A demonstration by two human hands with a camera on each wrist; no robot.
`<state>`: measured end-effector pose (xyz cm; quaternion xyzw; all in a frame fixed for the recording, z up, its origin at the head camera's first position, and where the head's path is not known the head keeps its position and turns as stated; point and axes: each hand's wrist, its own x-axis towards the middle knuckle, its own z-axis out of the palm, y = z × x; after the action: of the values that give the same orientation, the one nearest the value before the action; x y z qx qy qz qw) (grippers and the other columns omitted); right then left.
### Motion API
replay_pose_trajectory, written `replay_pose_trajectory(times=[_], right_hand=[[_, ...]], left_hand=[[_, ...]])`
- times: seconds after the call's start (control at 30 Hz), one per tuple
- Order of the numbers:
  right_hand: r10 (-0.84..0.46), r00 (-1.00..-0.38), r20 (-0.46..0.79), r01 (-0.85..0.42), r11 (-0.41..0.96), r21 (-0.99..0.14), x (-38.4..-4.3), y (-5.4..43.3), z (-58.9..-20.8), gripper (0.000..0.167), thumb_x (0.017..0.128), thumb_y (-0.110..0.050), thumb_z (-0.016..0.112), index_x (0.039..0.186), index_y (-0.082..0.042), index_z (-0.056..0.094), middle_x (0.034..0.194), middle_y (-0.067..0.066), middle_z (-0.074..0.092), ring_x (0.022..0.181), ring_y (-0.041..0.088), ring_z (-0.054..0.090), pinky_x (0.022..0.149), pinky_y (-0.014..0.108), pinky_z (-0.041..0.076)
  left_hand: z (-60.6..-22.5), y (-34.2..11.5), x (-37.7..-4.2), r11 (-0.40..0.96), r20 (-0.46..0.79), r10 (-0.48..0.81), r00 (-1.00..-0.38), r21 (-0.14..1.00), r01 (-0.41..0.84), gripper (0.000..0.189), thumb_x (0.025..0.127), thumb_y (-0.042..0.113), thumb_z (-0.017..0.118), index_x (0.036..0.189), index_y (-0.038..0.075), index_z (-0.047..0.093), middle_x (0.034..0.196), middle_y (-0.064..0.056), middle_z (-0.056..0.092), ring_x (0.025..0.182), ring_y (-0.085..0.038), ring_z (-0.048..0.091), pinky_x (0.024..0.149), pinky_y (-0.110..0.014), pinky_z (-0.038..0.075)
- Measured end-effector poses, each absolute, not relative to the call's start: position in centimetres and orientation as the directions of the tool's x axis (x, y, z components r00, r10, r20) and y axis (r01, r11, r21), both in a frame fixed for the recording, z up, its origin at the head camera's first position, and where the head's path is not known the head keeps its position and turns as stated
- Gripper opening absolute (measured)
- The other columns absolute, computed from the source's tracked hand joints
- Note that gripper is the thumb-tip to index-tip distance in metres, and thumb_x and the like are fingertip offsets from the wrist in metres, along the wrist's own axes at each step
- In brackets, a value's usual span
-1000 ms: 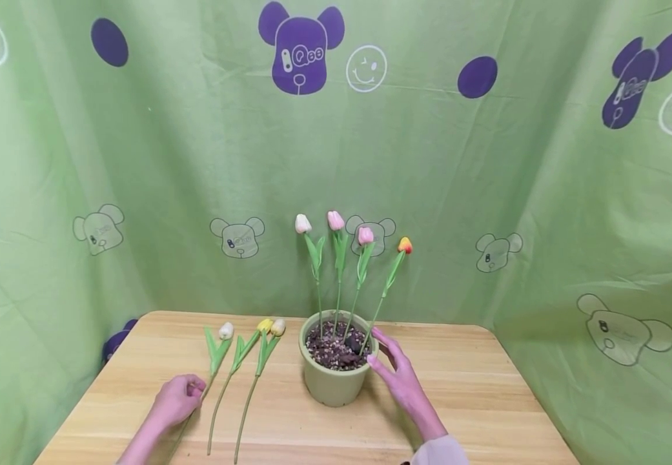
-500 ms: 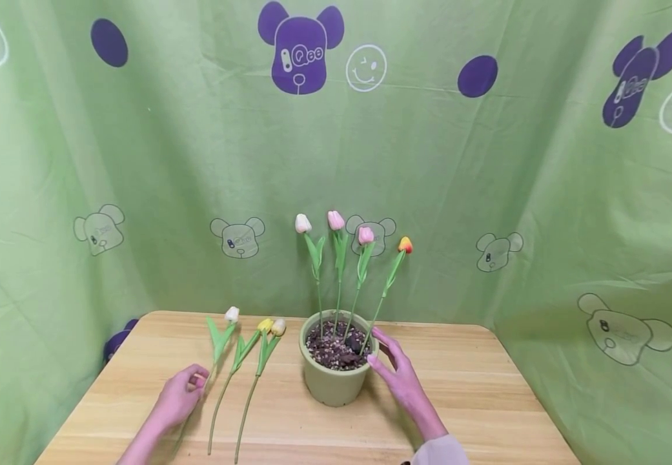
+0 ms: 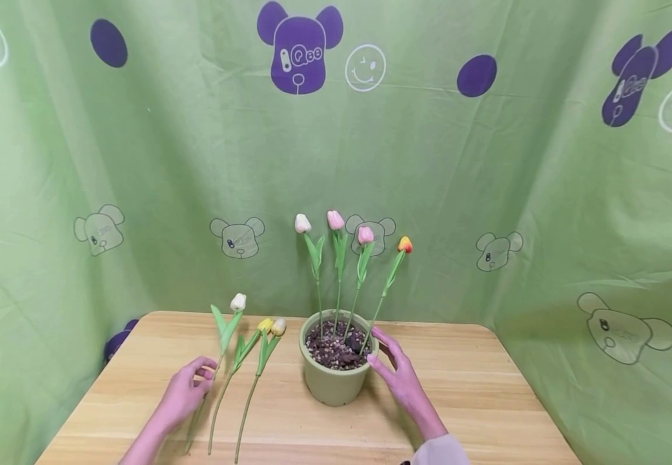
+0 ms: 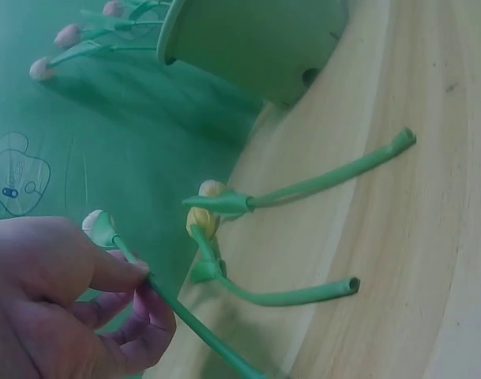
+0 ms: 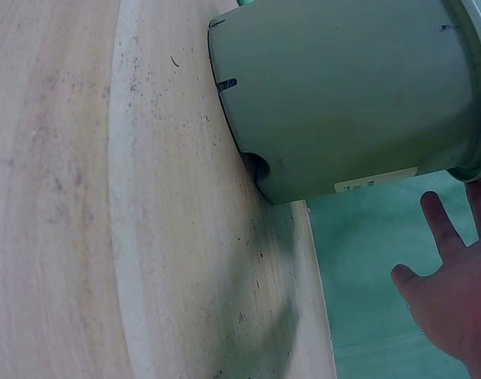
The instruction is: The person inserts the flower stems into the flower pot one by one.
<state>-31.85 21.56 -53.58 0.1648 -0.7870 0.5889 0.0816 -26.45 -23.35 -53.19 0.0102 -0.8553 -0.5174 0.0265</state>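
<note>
My left hand [image 3: 187, 387] pinches the stem of a white artificial tulip [image 3: 238, 301] between thumb and fingers. In the left wrist view its green stem [image 4: 194, 325] slants down past the fingertips. The flower is tilted up over the table's left side. My right hand [image 3: 401, 378] has its fingers spread at the right rim of a light green flowerpot [image 3: 334, 389]. The right wrist view shows fingertips right at that rim. Dark soil [image 3: 336, 354] fills the pot, and several tulips stand in it: a whitish one [image 3: 303, 223], two pink ones and an orange-red one [image 3: 405, 245].
A yellow tulip [image 3: 264, 325] and a cream tulip [image 3: 278, 328] lie side by side on the wooden table [image 3: 452, 400], between my left hand and the pot. Green printed curtain [image 3: 428, 161] surrounds the table at the back and both sides.
My left hand has moved slightly forward and right, raising the white tulip so its head stands higher. The right hand and the pot have stayed in place.
</note>
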Motion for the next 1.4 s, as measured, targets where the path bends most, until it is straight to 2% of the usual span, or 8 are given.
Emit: replay_pose_trajectory(times=[0.27, 0.53, 0.67, 0.83, 1.0, 1.23, 1.4], right_hand=[[-0.160, -0.933, 0.321, -0.354, 0.257, -0.899, -31.8, 21.6, -53.5, 0.060, 0.102, -0.020, 0.065, 0.157, -0.015, 0.042, 0.166, 0.012, 0.035, 0.150, 0.043, 0.035, 0.126, 0.062, 0.020], [-0.156, -0.930, 0.334, -0.365, 0.269, -0.891, -31.9, 21.5, -53.5, 0.059, 0.103, -0.020, 0.064, 0.157, -0.014, 0.042, 0.165, 0.014, 0.037, 0.149, 0.046, 0.036, 0.125, 0.061, 0.021], [-0.150, -0.934, 0.324, -0.354, 0.266, -0.897, -31.8, 21.5, -53.4, 0.059, 0.102, -0.021, 0.065, 0.157, -0.015, 0.042, 0.165, 0.013, 0.037, 0.150, 0.045, 0.036, 0.126, 0.060, 0.021], [-0.154, -0.933, 0.326, -0.357, 0.268, -0.895, -31.8, 21.5, -53.4, 0.059, 0.103, -0.020, 0.064, 0.157, -0.013, 0.041, 0.165, 0.015, 0.037, 0.150, 0.046, 0.035, 0.125, 0.062, 0.021], [-0.160, -0.932, 0.324, -0.356, 0.253, -0.900, -31.7, 21.5, -53.4, 0.059, 0.103, -0.020, 0.064, 0.157, -0.014, 0.041, 0.165, 0.015, 0.035, 0.150, 0.047, 0.033, 0.126, 0.063, 0.020], [-0.162, -0.932, 0.324, -0.356, 0.240, -0.903, -31.5, 21.5, -53.2, 0.059, 0.102, -0.018, 0.064, 0.157, -0.014, 0.042, 0.166, 0.017, 0.034, 0.150, 0.049, 0.032, 0.125, 0.065, 0.020], [-0.158, -0.933, 0.323, -0.353, 0.241, -0.904, -31.4, 21.4, -53.1, 0.059, 0.102, -0.019, 0.065, 0.157, -0.013, 0.042, 0.166, 0.016, 0.034, 0.150, 0.049, 0.033, 0.124, 0.066, 0.020]], left_hand=[[-52.4, -22.7, -26.5, 0.431, 0.047, -0.035, -0.998, 0.902, 0.027, 0.034, 0.096, -0.006, 0.060, 0.129, 0.002, 0.061, 0.112, -0.017, 0.063, 0.091, -0.029, 0.069, 0.068, -0.028, 0.059], [-51.2, -21.4, -27.0, 0.369, 0.091, -0.032, -0.995, 0.927, 0.072, 0.035, 0.097, -0.006, 0.061, 0.130, 0.004, 0.062, 0.114, -0.020, 0.063, 0.095, -0.030, 0.067, 0.077, -0.034, 0.062], [-50.5, -20.7, -27.1, 0.335, 0.123, -0.025, -0.992, 0.936, 0.108, 0.036, 0.096, -0.005, 0.063, 0.130, 0.006, 0.062, 0.115, -0.018, 0.063, 0.095, -0.025, 0.066, 0.079, -0.033, 0.062], [-49.5, -19.7, -27.4, 0.302, 0.189, -0.014, -0.982, 0.937, 0.176, 0.036, 0.096, -0.006, 0.062, 0.130, 0.006, 0.062, 0.114, -0.016, 0.063, 0.096, -0.021, 0.066, 0.079, -0.025, 0.061], [-48.0, -18.1, -27.7, 0.269, 0.234, -0.006, -0.972, 0.937, 0.223, 0.036, 0.095, -0.009, 0.062, 0.128, 0.004, 0.063, 0.111, -0.016, 0.062, 0.097, -0.023, 0.066, 0.079, -0.024, 0.061], [-46.8, -15.7, -28.7, 0.177, 0.267, 0.009, -0.964, 0.948, 0.264, 0.036, 0.094, -0.010, 0.063, 0.126, 0.005, 0.064, 0.111, -0.019, 0.061, 0.097, -0.026, 0.065, 0.085, -0.035, 0.064], [-45.7, -13.6, -29.0, 0.152, 0.307, 0.036, -0.951, 0.939, 0.309, 0.035, 0.093, -0.011, 0.063, 0.125, 0.005, 0.064, 0.113, -0.023, 0.061, 0.097, -0.026, 0.065, 0.082, -0.027, 0.062]])
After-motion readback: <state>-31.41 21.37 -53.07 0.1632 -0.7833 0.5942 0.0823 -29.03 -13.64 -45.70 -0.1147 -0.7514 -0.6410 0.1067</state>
